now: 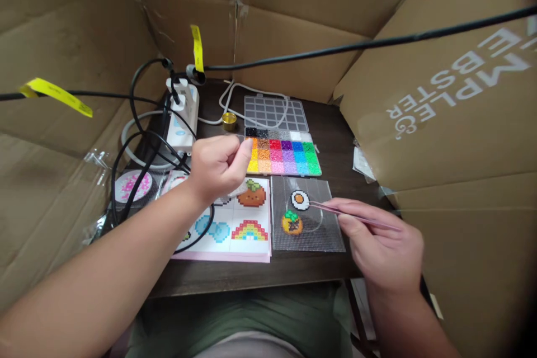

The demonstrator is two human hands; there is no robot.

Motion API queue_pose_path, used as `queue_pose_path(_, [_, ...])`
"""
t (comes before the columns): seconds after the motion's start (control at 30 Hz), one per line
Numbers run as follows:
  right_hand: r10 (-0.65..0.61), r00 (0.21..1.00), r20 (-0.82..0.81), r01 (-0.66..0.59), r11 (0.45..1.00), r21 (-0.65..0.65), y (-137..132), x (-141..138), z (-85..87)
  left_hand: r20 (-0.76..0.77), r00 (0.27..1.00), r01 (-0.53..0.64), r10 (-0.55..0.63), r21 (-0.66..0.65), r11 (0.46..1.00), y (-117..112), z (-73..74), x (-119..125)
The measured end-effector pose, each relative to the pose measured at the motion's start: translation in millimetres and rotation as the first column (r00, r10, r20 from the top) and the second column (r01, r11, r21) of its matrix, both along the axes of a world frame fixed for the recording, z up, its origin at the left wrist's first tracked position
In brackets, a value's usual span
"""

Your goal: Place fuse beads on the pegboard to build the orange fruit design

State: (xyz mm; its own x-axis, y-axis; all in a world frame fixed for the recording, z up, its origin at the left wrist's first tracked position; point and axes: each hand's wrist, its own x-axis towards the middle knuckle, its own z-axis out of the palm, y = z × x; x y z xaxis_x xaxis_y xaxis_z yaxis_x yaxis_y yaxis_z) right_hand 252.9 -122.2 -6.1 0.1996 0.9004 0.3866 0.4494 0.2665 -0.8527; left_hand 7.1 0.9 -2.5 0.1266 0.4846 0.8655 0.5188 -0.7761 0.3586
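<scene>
Pinching slim pink tweezers [369,221], the right hand [384,247] reached over the clear, square, pegged plastic board [312,242], where an orange, green-topped bead figure [287,226] lay nearer and a white-and-orange fried-egg bead figure [299,199] lay just beyond, at the tweezer tips. The left hand [215,166] hung curled above the white sheet of coloured pixel patterns [249,250]; whether it gripped anything could not be told. Farther back sat the open, clear plastic case of multicoloured beads [283,159].
</scene>
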Motion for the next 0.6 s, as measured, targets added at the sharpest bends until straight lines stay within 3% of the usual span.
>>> queue_pose_path(0.1, [-0.017, 1.000, 0.024, 0.016, 0.999, 0.031, 34.0, -2.5, 23.4, 0.002, 1.000, 0.003, -0.003, -0.008, 1.000, -0.6, 0.0, -0.5])
queue_pose_path(0.23, [0.131, 0.991, 0.014, -0.131, 0.991, -0.022, 93.6, -16.5, 36.3, 0.000, 1.000, 0.010, -0.010, 0.007, 1.000, -0.4, -0.3, -1.4])
queue_pose_path(0.4, [0.231, 0.969, -0.084, -0.239, 0.965, -0.104, 141.8, -43.9, 10.0, -0.005, 1.000, 0.012, -0.012, -0.006, 1.000, 0.1, -0.6, -2.1])
queue_pose_path(0.6, [0.284, 0.953, -0.101, -0.299, 0.933, -0.199, 147.9, -61.7, -14.3, 0.028, 0.999, 0.022, -0.020, -0.087, 0.996, 0.4, -3.3, -2.6])
